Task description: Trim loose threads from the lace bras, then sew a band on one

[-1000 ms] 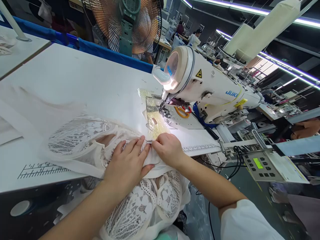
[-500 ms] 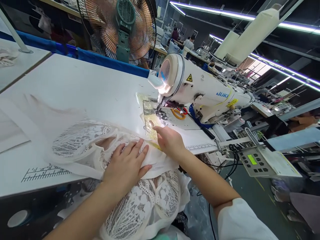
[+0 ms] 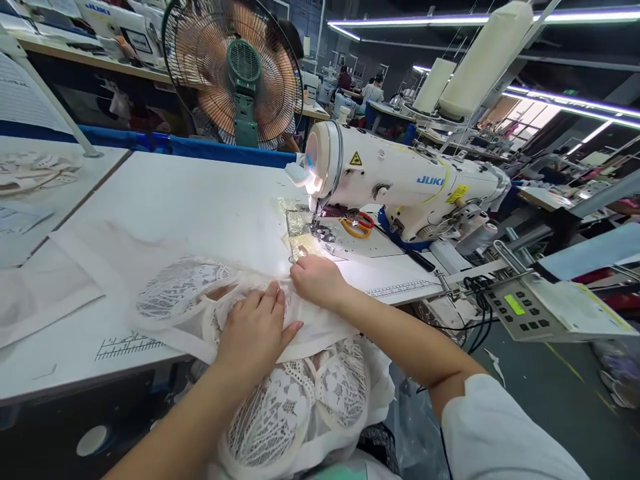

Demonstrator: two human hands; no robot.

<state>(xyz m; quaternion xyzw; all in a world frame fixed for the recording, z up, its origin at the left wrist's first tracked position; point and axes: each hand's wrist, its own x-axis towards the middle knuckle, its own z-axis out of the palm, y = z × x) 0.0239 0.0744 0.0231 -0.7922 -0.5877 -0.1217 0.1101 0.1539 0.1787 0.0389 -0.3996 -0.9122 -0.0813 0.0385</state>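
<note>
A white lace bra [image 3: 183,290] is spread across the front of the sewing table, and a second lace bra [image 3: 280,407] hangs over the edge toward my lap. My left hand [image 3: 255,327] lies flat on the white fabric, fingers stretched forward. Just right of it, my right hand [image 3: 320,283] has its fingers curled down on the bra's upper edge; its fingertips are partly hidden. Beyond that hand is the needle area of a white sewing machine [image 3: 390,167], its lamp lit. A shiny taped guide [image 3: 299,223] lies by the needle.
Scissors with red and orange handles [image 3: 357,225] lie under the machine arm. A control box [image 3: 520,307] hangs at the right. Behind the table stands a fan [image 3: 243,67]. Thread cones [image 3: 463,63] are above the machine, and more pale fabric [image 3: 40,300] is at the left.
My right hand has drawn back from the taped guide and its fingers have curled onto the fabric edge. My left hand stays flat on the cloth. The view has shifted a little.
</note>
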